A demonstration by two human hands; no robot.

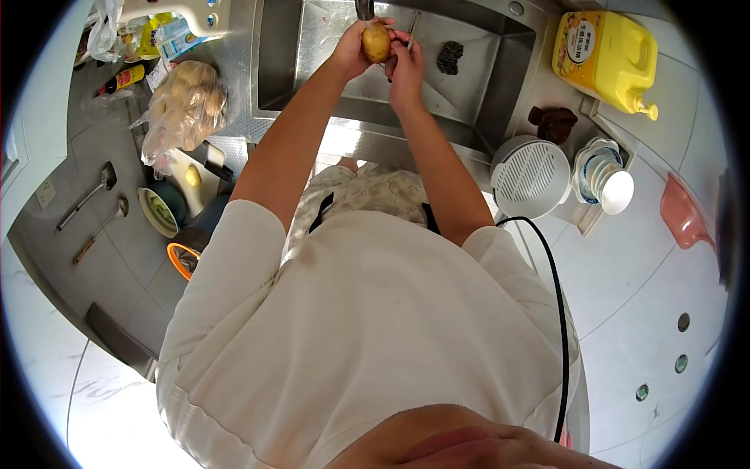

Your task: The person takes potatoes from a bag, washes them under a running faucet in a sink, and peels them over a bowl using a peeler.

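Note:
Over the steel sink (492, 70), my left hand (351, 53) is closed around a yellow-brown potato (376, 44), right below the faucet (365, 9). Close against the potato's other side is my right hand (406, 66), its fingers wrapped round a slim metal tool (414, 25) that points away from me. Whether this is a peeler or a knife I cannot make out. On the sink floor, to the right of my hands, lies a dark, crumpled scouring pad (450, 58).
Left of the sink sit a plastic bag of potatoes (187, 98), a cutting board (186, 178) with a yellow piece, and a green bowl (166, 209). To the right stand a white colander (533, 176), stacked bowls (600, 176) and a yellow jug (605, 59). A black cable (556, 289) hangs beside me.

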